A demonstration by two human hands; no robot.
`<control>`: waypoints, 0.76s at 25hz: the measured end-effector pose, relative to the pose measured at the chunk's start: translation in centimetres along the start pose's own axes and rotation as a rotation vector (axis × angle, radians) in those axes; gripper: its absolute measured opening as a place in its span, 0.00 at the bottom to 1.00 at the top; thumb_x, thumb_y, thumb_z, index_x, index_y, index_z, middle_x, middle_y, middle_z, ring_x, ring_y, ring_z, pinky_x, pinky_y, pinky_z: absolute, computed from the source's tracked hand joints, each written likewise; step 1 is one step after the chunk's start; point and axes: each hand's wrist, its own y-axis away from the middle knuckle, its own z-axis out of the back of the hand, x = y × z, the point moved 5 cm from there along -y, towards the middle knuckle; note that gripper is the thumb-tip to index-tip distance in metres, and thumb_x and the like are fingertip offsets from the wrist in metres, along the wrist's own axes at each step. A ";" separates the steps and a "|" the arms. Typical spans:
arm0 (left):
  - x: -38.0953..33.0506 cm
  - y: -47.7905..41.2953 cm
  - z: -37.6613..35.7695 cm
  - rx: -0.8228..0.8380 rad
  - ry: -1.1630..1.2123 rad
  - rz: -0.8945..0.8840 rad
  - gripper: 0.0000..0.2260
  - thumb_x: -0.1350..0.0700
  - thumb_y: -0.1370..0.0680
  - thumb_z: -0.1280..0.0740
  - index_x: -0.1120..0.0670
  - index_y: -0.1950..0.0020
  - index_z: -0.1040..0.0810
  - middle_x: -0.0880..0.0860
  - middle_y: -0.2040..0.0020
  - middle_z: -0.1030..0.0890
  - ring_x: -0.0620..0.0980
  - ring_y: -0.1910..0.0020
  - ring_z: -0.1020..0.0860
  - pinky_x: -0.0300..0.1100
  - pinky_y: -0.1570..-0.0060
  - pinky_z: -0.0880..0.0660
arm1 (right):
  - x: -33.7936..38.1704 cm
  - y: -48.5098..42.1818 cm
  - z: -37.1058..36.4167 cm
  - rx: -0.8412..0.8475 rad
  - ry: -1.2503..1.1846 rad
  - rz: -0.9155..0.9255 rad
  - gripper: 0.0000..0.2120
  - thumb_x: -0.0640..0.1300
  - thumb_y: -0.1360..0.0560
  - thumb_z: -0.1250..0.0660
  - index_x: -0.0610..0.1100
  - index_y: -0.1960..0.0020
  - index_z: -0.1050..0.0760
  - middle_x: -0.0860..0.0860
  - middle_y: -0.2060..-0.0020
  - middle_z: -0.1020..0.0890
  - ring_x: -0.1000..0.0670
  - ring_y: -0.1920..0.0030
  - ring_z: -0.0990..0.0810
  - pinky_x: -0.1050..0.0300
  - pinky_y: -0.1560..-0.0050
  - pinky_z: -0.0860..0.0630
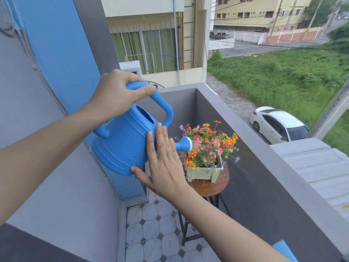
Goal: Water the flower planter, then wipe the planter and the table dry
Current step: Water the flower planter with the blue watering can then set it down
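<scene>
A blue watering can [122,144] is tilted toward a pale green planter [204,173] full of orange, pink and purple flowers [209,144]. Its white-faced rose [186,144] hangs over the flowers' left side, and water sprays onto them. My left hand [117,95] is shut on the can's top handle. My right hand [162,161] lies flat with fingers spread against the can's side and bottom. The planter stands on a small round wooden table [207,187], where droplets are scattered.
A grey balcony wall [264,176] runs along the right and behind the table. A blue wall [62,53] stands at left. The floor is grey tile [154,233]. Something blue [285,249] lies on the ledge at lower right. A white car [279,125] is parked below.
</scene>
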 end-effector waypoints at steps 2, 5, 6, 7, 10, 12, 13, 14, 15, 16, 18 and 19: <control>-0.3 -0.4 0.7 -0.049 -0.010 0.006 0.11 0.44 0.26 0.31 0.51 0.57 0.17 0.60 0.67 0.21 0.45 0.71 0.32 0.33 0.73 0.36 | -0.3 -1.1 0.1 0.000 -0.010 0.013 0.40 0.62 0.27 0.42 0.39 0.26 0.50 0.40 0.26 0.49 0.42 0.25 0.50 0.49 0.28 0.48; -0.1 -0.5 1.3 -0.075 -0.017 0.049 0.10 0.45 0.26 0.31 0.51 0.57 0.18 0.48 0.73 0.22 0.39 0.72 0.28 0.28 0.73 0.35 | -0.3 -2.0 -0.2 0.009 -0.027 0.026 0.40 0.62 0.27 0.42 0.38 0.26 0.49 0.38 0.26 0.46 0.42 0.25 0.48 0.48 0.28 0.44; 0.0 -0.5 1.3 -0.072 -0.030 0.058 0.10 0.45 0.26 0.31 0.51 0.56 0.17 0.48 0.72 0.22 0.41 0.71 0.28 0.29 0.73 0.35 | -0.1 -2.0 -0.4 0.018 -0.036 0.027 0.40 0.62 0.27 0.42 0.38 0.26 0.49 0.39 0.25 0.47 0.42 0.25 0.48 0.48 0.28 0.44; 0.2 -0.3 1.2 -0.061 -0.046 0.064 0.11 0.45 0.26 0.31 0.52 0.56 0.17 0.53 0.69 0.21 0.43 0.70 0.28 0.31 0.72 0.35 | 0.1 -1.8 -0.6 0.029 -0.050 0.025 0.40 0.62 0.27 0.42 0.38 0.26 0.49 0.39 0.25 0.49 0.42 0.25 0.49 0.48 0.28 0.44; 0.5 0.3 0.7 -0.008 -0.063 0.080 0.11 0.44 0.26 0.31 0.50 0.55 0.17 0.58 0.66 0.20 0.45 0.71 0.29 0.33 0.71 0.35 | 0.8 -0.6 -0.7 0.045 -0.088 0.008 0.40 0.62 0.27 0.42 0.38 0.26 0.50 0.40 0.25 0.51 0.41 0.25 0.49 0.48 0.28 0.44; 0.4 0.4 0.2 0.033 -0.057 0.089 0.10 0.43 0.27 0.31 0.48 0.56 0.17 0.55 0.69 0.23 0.43 0.72 0.28 0.29 0.74 0.36 | 1.0 0.2 -0.5 0.039 -0.089 -0.004 0.40 0.62 0.27 0.43 0.38 0.26 0.49 0.40 0.26 0.50 0.41 0.25 0.49 0.49 0.28 0.47; 0.2 0.3 -0.1 0.049 -0.056 0.085 0.11 0.42 0.27 0.31 0.48 0.56 0.17 0.56 0.70 0.24 0.43 0.72 0.29 0.30 0.74 0.35 | 0.8 0.4 -0.3 0.036 -0.091 -0.011 0.40 0.62 0.27 0.43 0.38 0.26 0.49 0.40 0.26 0.51 0.42 0.24 0.50 0.50 0.27 0.49; -0.1 0.1 -0.3 0.059 -0.055 0.076 0.11 0.42 0.28 0.31 0.49 0.56 0.17 0.58 0.69 0.24 0.45 0.72 0.29 0.34 0.74 0.34 | 0.6 0.4 -0.1 0.034 -0.097 -0.018 0.40 0.62 0.27 0.43 0.38 0.26 0.49 0.40 0.26 0.51 0.42 0.24 0.52 0.51 0.26 0.52; -0.4 -0.1 -0.6 0.063 -0.049 0.065 0.12 0.41 0.28 0.31 0.49 0.56 0.17 0.60 0.68 0.23 0.47 0.71 0.30 0.37 0.74 0.34 | 0.2 0.3 0.2 0.029 -0.098 -0.023 0.41 0.63 0.27 0.42 0.38 0.26 0.49 0.40 0.26 0.51 0.43 0.24 0.53 0.52 0.25 0.55; -0.9 -0.4 -0.7 0.059 -0.037 0.050 0.12 0.41 0.28 0.31 0.49 0.56 0.16 0.60 0.68 0.24 0.47 0.71 0.30 0.37 0.76 0.34 | -0.2 0.1 0.5 0.017 -0.088 -0.023 0.41 0.63 0.27 0.42 0.38 0.26 0.49 0.40 0.26 0.50 0.42 0.24 0.53 0.52 0.25 0.55; -1.7 -0.9 -0.5 0.025 -0.014 0.034 0.12 0.42 0.27 0.31 0.50 0.57 0.17 0.51 0.73 0.27 0.42 0.75 0.31 0.31 0.77 0.35 | -1.0 -0.7 1.0 -0.008 -0.071 -0.010 0.41 0.62 0.28 0.41 0.37 0.26 0.49 0.39 0.26 0.49 0.41 0.24 0.51 0.49 0.26 0.50; -1.9 -1.3 -0.3 -0.002 -0.005 0.033 0.11 0.43 0.27 0.31 0.50 0.58 0.18 0.48 0.76 0.28 0.40 0.77 0.31 0.28 0.77 0.36 | -1.4 -1.2 1.2 -0.013 -0.074 -0.003 0.41 0.62 0.28 0.40 0.37 0.26 0.49 0.39 0.26 0.49 0.40 0.24 0.50 0.48 0.27 0.47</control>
